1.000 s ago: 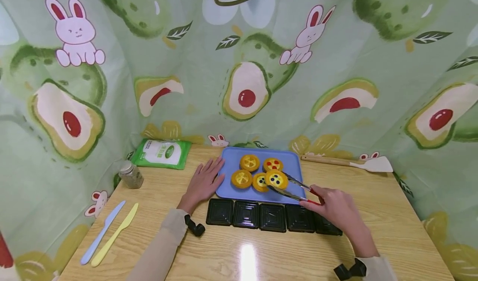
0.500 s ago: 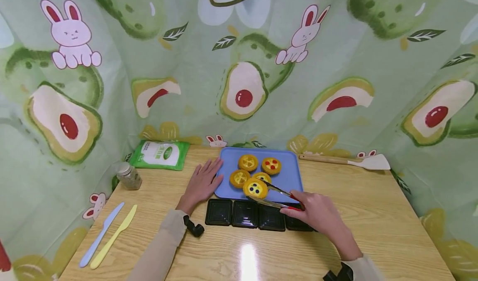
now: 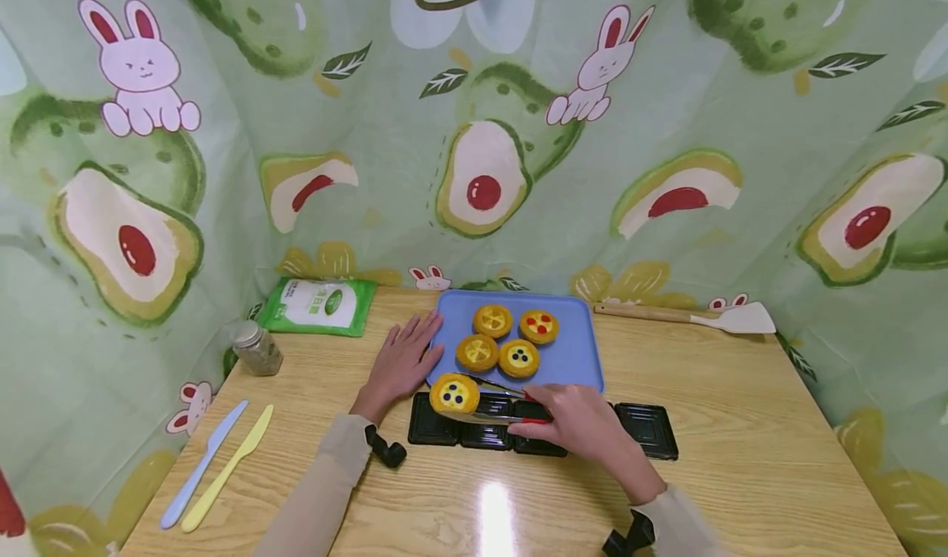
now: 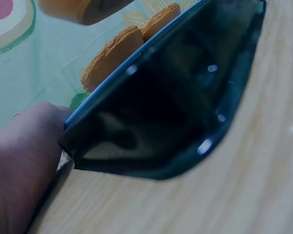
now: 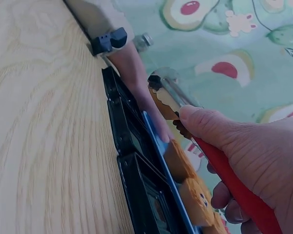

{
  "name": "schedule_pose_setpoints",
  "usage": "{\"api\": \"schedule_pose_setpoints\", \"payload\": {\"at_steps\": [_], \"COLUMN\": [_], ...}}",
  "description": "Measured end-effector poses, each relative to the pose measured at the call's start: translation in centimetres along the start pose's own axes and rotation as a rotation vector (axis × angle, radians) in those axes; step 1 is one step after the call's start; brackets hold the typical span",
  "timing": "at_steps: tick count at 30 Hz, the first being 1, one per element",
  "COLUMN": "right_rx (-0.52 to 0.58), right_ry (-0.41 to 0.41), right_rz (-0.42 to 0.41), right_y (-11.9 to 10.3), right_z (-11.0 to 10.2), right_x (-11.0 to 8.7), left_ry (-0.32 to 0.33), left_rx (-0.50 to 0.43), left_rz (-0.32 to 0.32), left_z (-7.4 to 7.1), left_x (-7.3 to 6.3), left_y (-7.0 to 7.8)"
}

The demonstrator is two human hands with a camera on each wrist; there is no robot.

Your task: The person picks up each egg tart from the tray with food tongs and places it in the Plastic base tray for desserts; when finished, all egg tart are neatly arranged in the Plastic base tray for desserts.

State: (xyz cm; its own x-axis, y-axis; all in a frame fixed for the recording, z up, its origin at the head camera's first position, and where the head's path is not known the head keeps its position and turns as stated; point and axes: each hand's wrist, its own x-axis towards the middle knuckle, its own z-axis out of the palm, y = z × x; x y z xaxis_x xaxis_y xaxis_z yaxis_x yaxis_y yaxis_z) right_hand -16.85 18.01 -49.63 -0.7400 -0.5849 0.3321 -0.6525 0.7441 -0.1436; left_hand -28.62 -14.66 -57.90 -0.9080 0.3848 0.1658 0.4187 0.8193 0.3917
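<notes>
My right hand [image 3: 581, 421] grips red-handled metal tongs [image 5: 219, 170]. Between the tong tips is an egg tart [image 3: 455, 394] with blueberry-like dots, held above the leftmost black square tray [image 3: 429, 427]. In the left wrist view the tart's underside [image 4: 83, 9] hangs over that black tray [image 4: 161, 107]. My left hand [image 3: 400, 359] lies with straight fingers at the left edge of the blue tray [image 3: 578, 343]. On the blue tray sit several tarts: a red-dotted one [image 3: 538, 327], a blue-dotted one [image 3: 518, 359] and two with pale wedges [image 3: 477, 353].
The black trays stand in a row along the blue tray's front; the rightmost [image 3: 647, 431] shows fully. A green-white packet [image 3: 318, 306], a glass jar [image 3: 257, 348], a blue knife [image 3: 203, 465] and a yellow knife [image 3: 228, 468] lie left. A spatula [image 3: 689, 317] lies at the back right.
My right hand has carried the tart in the tongs leftward and toward me, from over the blue tray to over the leftmost black tray. My left hand has stayed in place.
</notes>
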Motion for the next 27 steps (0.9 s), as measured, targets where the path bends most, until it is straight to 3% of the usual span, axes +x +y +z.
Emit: {"api": "schedule_pose_setpoints", "payload": {"at_steps": [6, 17, 27], "right_rx": [-0.022, -0.158, -0.157], "right_ry": [-0.002, 0.075, 0.085], "right_rz": [-0.001, -0.028, -0.029], "right_y": [-0.9, -2.5, -2.8], "right_z": [0.8, 2.7, 3.5], "right_x": [0.3, 0.4, 0.2], "left_ry": [-0.003, 0.002, -0.002], "left_rx": [0.007, 0.007, 0.006], "left_rz": [0.0, 0.005, 0.005], "left_z": [0.3, 0.0, 0.2], "left_x": [0.1, 0.2, 0.3], "left_y": [-0.1, -0.1, -0.1]}}
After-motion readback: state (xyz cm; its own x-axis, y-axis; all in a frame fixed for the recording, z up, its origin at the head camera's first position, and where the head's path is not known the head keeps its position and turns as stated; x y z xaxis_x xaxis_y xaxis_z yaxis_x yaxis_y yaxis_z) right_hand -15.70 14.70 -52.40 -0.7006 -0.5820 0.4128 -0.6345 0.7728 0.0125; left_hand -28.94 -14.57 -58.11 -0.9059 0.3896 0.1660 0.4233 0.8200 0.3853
